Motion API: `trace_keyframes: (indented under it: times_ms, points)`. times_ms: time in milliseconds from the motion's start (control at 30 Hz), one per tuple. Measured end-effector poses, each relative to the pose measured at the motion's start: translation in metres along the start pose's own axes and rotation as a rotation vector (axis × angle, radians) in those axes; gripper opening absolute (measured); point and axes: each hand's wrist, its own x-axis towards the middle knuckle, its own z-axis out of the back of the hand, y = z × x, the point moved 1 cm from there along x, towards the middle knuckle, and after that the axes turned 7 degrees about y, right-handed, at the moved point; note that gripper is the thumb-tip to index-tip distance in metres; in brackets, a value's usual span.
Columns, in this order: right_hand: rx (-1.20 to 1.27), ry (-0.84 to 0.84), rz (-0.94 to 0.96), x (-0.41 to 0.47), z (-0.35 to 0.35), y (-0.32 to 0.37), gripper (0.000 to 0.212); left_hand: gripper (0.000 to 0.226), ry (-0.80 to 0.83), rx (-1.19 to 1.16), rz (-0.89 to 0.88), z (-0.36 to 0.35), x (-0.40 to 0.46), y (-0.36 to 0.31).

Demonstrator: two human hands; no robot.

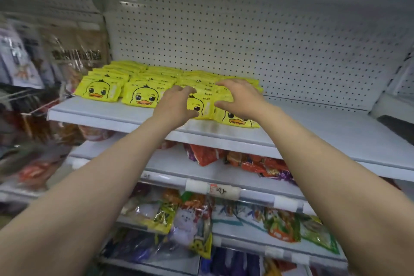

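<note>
While squaring up the yellow plastic packet with a cartoon duck face, front of the third row on the white metal shelf, work from both side edges. Pinched by left grip, fingers curled over the top, thumb below. Right grip spread apart and arched, holding nothing, thumb just beside the packet's right edge. Probably best to close right grip on that edge, lift slightly, set down flush with the shelf lip, face forward. Slick film, likely to slip; avoid dragging the overlapped packets behind. Same shelf carrying four shingled rows of matching yellow duck packets, backed by white pegboard panel. Lower white shelf holding loose red and orange snack bags; next shelf down, mixed colourful foil bags. Brown hanging bags at left, blurred.
</note>
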Motion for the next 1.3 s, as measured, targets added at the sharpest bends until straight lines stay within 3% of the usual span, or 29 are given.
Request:
trace_keyframes:
  times_ms: [167, 533, 833, 1033, 1300]
  points:
    - [0.048, -0.011, 0.144, -0.019, -0.003, 0.049, 0.063, 0.058, -0.144, 0.043, 0.075, 0.038, -0.071, 0.022]
    - [0.16, -0.016, 0.451, -0.029, -0.037, 0.201, 0.058, 0.056, -0.287, 0.294, 0.297, 0.11, -0.21, 0.111]
    - [0.216, 0.077, 0.604, 0.029, -0.099, 0.359, 0.056, 0.054, -0.273, 0.381, 0.432, 0.15, -0.267, 0.253]
    - [0.197, 0.205, 0.552, 0.101, -0.175, 0.467, 0.059, 0.05, -0.159, 0.346, 0.442, 0.16, -0.266, 0.404]
    - [0.181, 0.473, 0.414, 0.159, -0.306, 0.548, 0.058, 0.053, 0.157, 0.159, 0.487, 0.116, -0.264, 0.567]
